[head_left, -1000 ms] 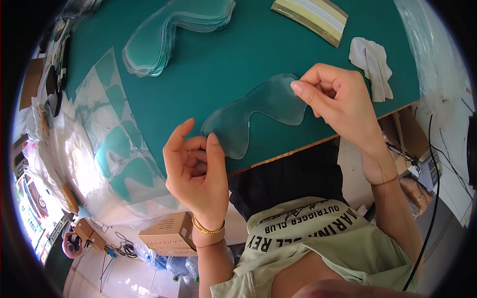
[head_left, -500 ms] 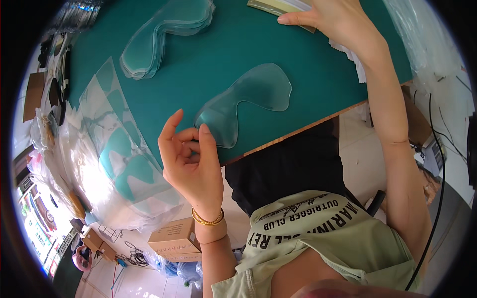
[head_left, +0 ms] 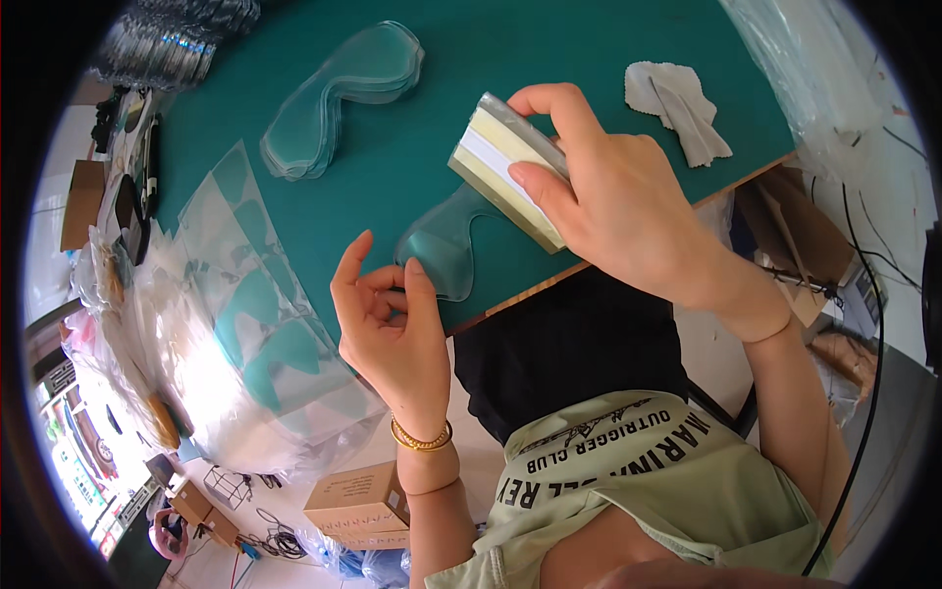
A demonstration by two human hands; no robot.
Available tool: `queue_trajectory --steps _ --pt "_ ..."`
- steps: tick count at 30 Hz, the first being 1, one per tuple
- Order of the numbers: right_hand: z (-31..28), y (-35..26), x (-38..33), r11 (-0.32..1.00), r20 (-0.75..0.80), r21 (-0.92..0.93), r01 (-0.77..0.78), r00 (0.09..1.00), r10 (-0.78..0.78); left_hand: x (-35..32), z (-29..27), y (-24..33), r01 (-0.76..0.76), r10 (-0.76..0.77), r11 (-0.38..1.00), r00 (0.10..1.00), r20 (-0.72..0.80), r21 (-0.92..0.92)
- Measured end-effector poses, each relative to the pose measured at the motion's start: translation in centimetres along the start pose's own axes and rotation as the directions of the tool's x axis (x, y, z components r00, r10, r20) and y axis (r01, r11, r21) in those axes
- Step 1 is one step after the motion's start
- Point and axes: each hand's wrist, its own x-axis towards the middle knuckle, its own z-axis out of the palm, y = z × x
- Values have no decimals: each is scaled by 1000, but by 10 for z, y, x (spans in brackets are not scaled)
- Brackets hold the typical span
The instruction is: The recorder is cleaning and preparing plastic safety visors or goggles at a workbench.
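Note:
A clear goggle-shaped plastic lens (head_left: 446,240) lies on the green table near its front edge. My left hand (head_left: 397,319) is closed at the lens's left end, thumb and forefinger pinching its edge. In my right hand (head_left: 613,191) is a flat rectangular block (head_left: 505,177), pale yellow with a white stripe and a grey side. My right thumb presses on its face while the fingers wrap round the far side. The block is held tilted above the lens and hides its right part. Farther back sits a stack of similar clear lenses (head_left: 343,108).
A crumpled white cloth (head_left: 682,108) lies at the right of the green table (head_left: 549,49). Clear plastic sheets with lens-shaped cutouts (head_left: 260,324) hang over the left edge. Shiny stacked pieces (head_left: 172,44) stand far left. Plastic film (head_left: 824,69) drapes the right side; a cardboard box (head_left: 353,496) is below.
My right hand has brought the block from the far side of the table toward me, over the lens. The white cloth is now uncovered. My left hand keeps its pinch on the lens.

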Motion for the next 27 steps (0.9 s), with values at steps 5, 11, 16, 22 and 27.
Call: queue_trajectory --steps 5,11,16,22,27 --pt "-8 21 8 981 -90 -194 27 995 -45 1 3 1 0 1 999 1000 -31 33" --pt "-23 44 13 994 -139 5 -108 984 108 6 4 -5 -29 32 997 999 -31 76" --pt "-14 37 4 985 -77 112 -132 987 141 7 1 -3 -16 17 997 1000 -12 73" --pt "-44 48 27 934 -85 -229 -273 962 260 6 2 0 -8 8 999 1000 -3 50" --pt "-19 43 0 970 -187 -213 115 970 -156 5 1 -2 -27 27 999 999 19 19"
